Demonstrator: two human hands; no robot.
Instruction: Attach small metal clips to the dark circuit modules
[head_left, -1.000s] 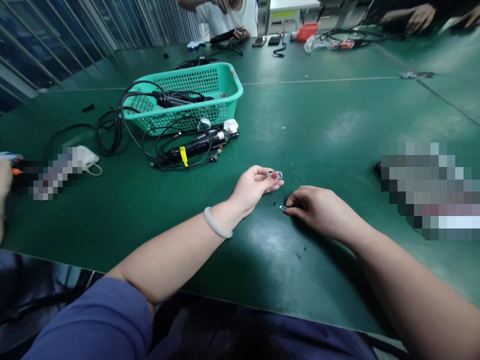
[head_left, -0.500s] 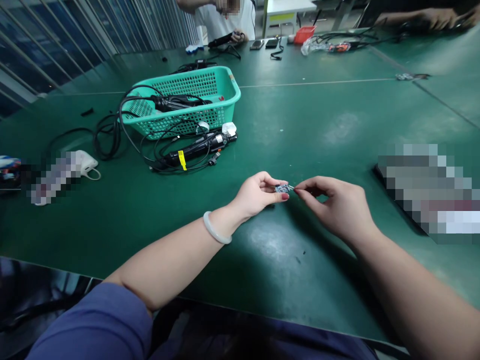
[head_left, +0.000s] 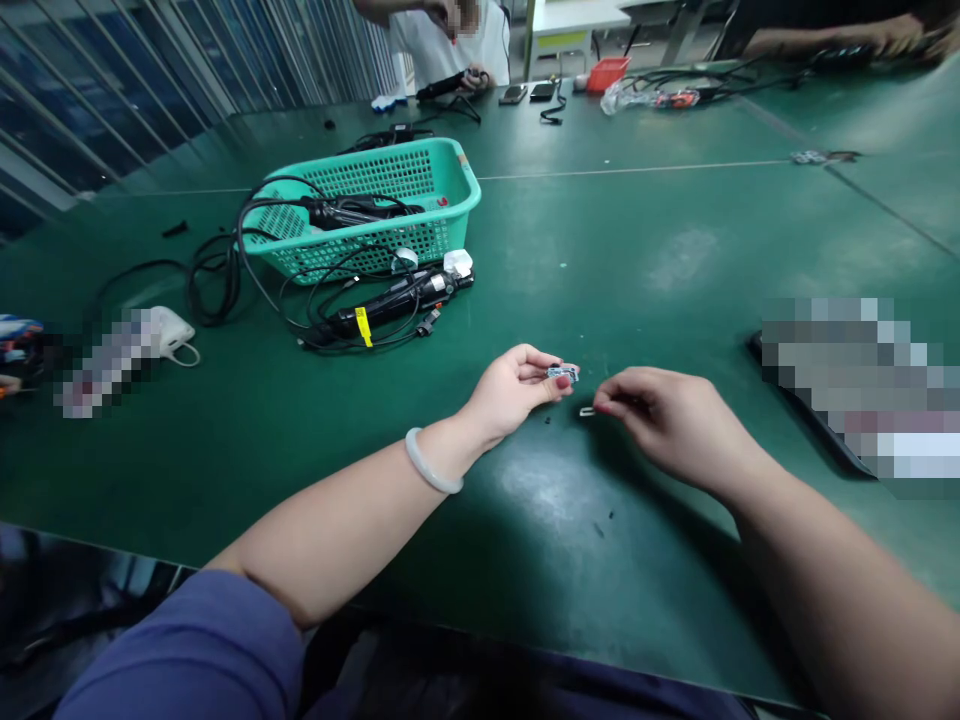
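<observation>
Between the thumb and fingers of my left hand [head_left: 504, 392] is a small silver-grey part with fine detail [head_left: 564, 373], too small to name. A pale bangle [head_left: 431, 465] circles the left wrist. My right hand [head_left: 675, 415] pinches one end of a tiny U-shaped metal piece [head_left: 586, 412], which sticks out to the left from the fingertips. Both hands are just above the green table [head_left: 517, 560], with a narrow gap between the two parts. A tiny black bit [head_left: 547, 421] lies below my left fingers.
Left of centre, a turquoise basket [head_left: 471, 190] holds a black corded tool [head_left: 352, 210]. In front lies another black tool [head_left: 390, 300] with tangled cables. A blurred-out, dark-edged flat object [head_left: 817, 415] is at right. Co-workers sit across the table near a red container [head_left: 607, 73].
My right hand has drawn slightly away from the part in my left hand, and the U-shaped metal piece now shows at its fingertips, apart from that part. My left hand has hardly moved.
</observation>
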